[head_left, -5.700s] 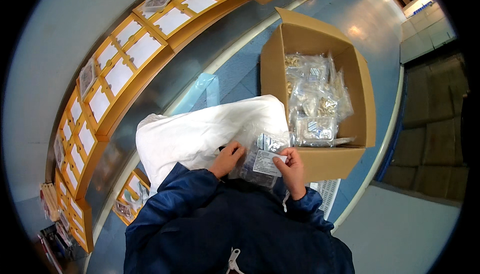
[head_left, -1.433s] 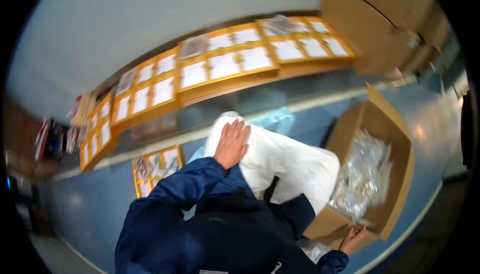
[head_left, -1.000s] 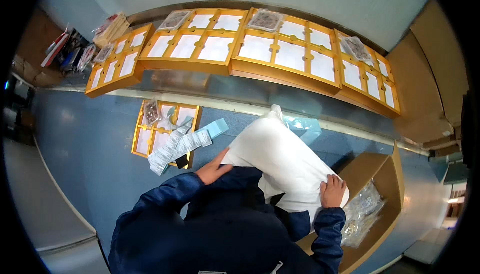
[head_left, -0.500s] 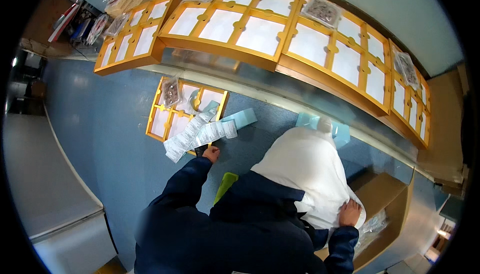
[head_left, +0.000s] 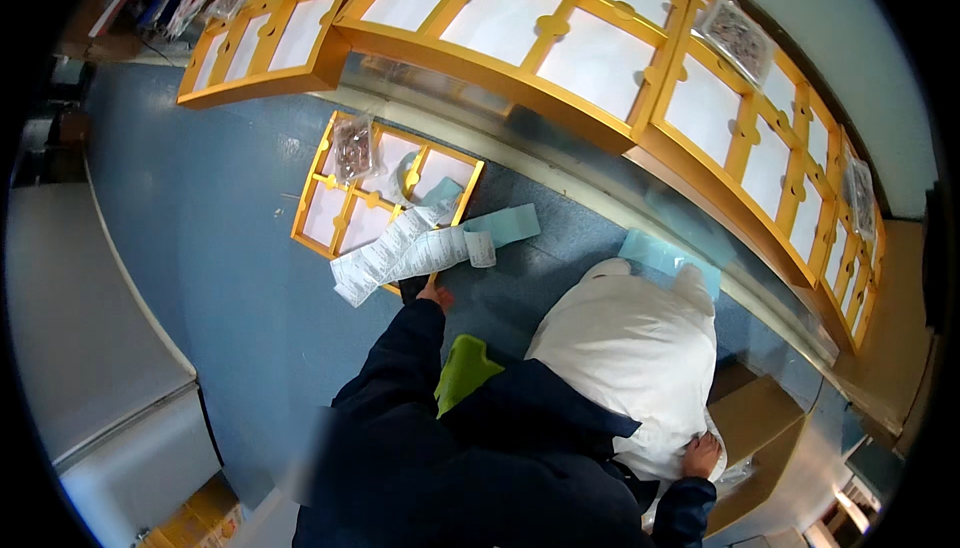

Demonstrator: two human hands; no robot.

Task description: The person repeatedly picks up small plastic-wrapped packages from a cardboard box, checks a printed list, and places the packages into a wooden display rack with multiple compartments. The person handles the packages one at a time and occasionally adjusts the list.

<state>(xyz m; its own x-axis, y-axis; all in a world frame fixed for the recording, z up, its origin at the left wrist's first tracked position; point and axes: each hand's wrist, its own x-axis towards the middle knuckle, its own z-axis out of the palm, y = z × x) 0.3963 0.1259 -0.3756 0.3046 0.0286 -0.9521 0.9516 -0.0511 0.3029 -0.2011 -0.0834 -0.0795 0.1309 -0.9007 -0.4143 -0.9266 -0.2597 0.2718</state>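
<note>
My left hand (head_left: 436,294) is closed at the near right corner of a yellow divided tray (head_left: 312,238), its fingertips against the rim beside a small black thing (head_left: 411,287). Long strips of white printed labels (head_left: 385,258) lie across the tray's near right part, partly curled. Under and beside them is a light blue strip (head_left: 512,225). A clear bag of small brownish pieces (head_left: 354,148) rests in the tray's far left part. My right hand (head_left: 702,456) lies with fingers stretched out on the white cloth (head_left: 625,363) over my legs.
Larger yellow divided trays (head_left: 500,23) with white-bottomed compartments line the ledge beyond, some bearing clear packs (head_left: 738,40). An open cardboard box (head_left: 765,428) stands at my right. A green plastic piece (head_left: 465,373) is near my left arm; light blue sheeting (head_left: 655,250) lies before my legs.
The whole view has shifted, with the ledge trays now higher and larger in the picture. My left hand stays at the tray's corner; my right hand stays on the white cloth.
</note>
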